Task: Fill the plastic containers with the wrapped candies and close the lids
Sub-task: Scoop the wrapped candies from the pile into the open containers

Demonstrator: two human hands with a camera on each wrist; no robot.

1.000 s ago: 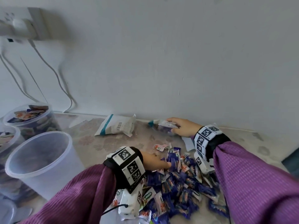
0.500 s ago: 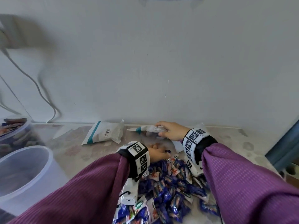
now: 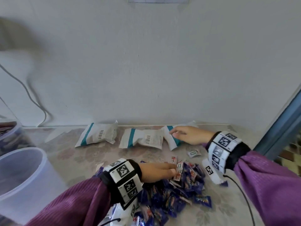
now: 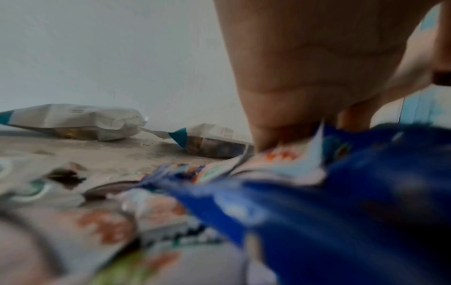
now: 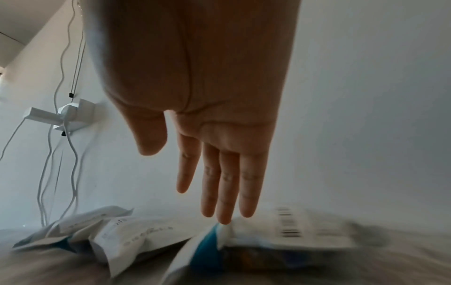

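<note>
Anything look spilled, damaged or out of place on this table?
Nothing looks damaged. The wrapped candies lie in a loose heap on the table, with one white candy stray beside the right hand.

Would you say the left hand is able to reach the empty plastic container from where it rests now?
Probably yes: the left hand rests on the candy pile, and only bare tabletop lies between it and the open container on its left.

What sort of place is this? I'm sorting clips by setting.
Probably a home room or small packing corner, not a factory line: a floral-patterned tabletop pushed against a plain white wall, charger cables hanging down it, and a loose pile of wrapped candies beside plastic containers.
</note>
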